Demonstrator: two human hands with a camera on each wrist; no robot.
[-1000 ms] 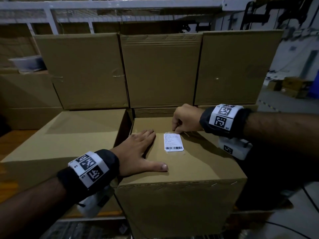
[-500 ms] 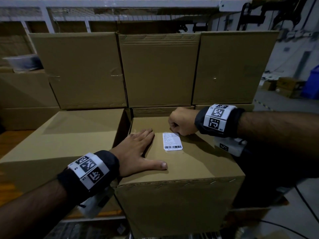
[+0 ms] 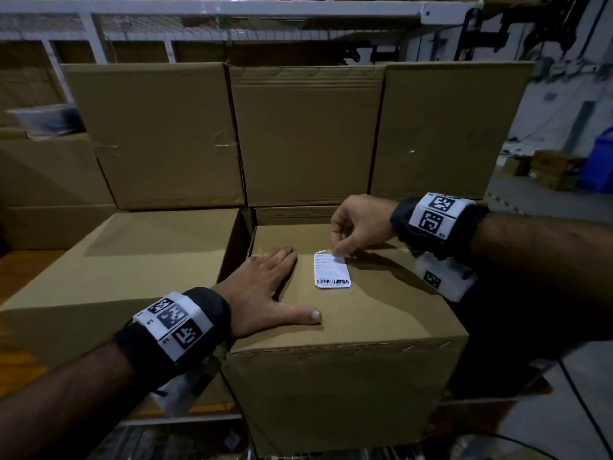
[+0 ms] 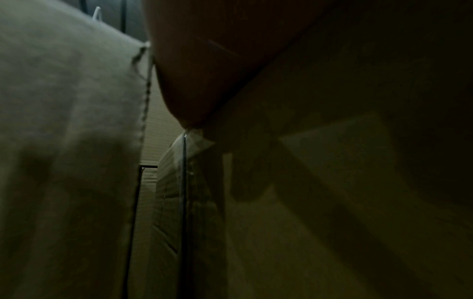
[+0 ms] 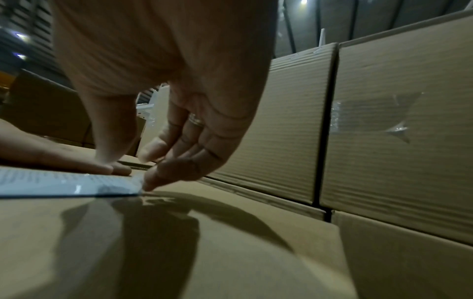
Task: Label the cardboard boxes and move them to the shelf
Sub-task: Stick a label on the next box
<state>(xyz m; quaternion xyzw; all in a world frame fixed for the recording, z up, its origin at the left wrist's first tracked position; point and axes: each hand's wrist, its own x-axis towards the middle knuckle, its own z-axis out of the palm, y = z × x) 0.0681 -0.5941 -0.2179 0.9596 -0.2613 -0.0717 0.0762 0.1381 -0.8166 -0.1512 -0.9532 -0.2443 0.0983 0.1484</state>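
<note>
A closed cardboard box (image 3: 348, 330) stands front and centre, with a white barcode label (image 3: 331, 270) lying flat on its top. My left hand (image 3: 265, 287) lies flat on the box top, left of the label, thumb spread along the near edge. My right hand (image 3: 358, 227) hovers over the label's far right corner, with loosely bent fingers pointing down. In the right wrist view one fingertip (image 5: 153, 180) touches the corner of the label (image 5: 64, 182), and the thumb hangs apart from it. The left wrist view is dark and shows my palm (image 4: 204, 70) on the box (image 4: 332, 222).
A second box (image 3: 126, 277) sits close on the left. Three more boxes (image 3: 305, 137) stand stacked in a row behind, right against the labelled one. A white metal shelf frame (image 3: 212, 8) runs above. Floor, small boxes and a blue bin (image 3: 597, 161) lie to the right.
My right hand has loosened from a fist pressed at the label's top edge, and its fingers now point down at the far right corner. The left hand stays flat.
</note>
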